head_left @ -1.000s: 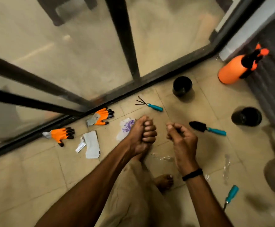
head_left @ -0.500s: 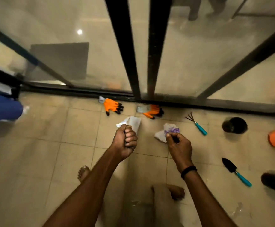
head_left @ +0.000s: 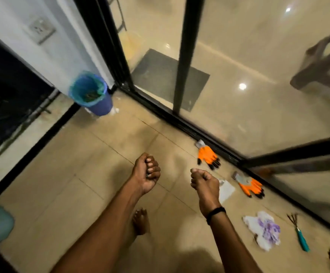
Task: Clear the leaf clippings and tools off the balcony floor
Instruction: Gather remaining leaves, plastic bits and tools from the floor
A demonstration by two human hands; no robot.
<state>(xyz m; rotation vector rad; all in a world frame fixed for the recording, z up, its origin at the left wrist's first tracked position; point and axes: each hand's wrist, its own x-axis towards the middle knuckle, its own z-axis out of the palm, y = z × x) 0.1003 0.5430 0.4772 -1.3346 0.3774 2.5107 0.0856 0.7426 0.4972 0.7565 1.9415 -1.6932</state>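
Both arms reached forward over the balcony floor (head_left: 77, 174), the left hand (head_left: 147, 172) and right hand (head_left: 204, 184) curled into fists; any contents were hidden. Two orange gloves (head_left: 208, 157) lay at the right along the glass door (head_left: 258, 95), one teal-handled rake (head_left: 299, 233) nearer. One blue bin (head_left: 91, 93) stood far left.

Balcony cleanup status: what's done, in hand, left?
Done: some green debris lies in the lined bin. In hand: left hand and right hand are closed fists, contents hidden. Left on the floor: near orange glove, far orange glove, white sheet, purple-printed cloth, teal-handled rake.
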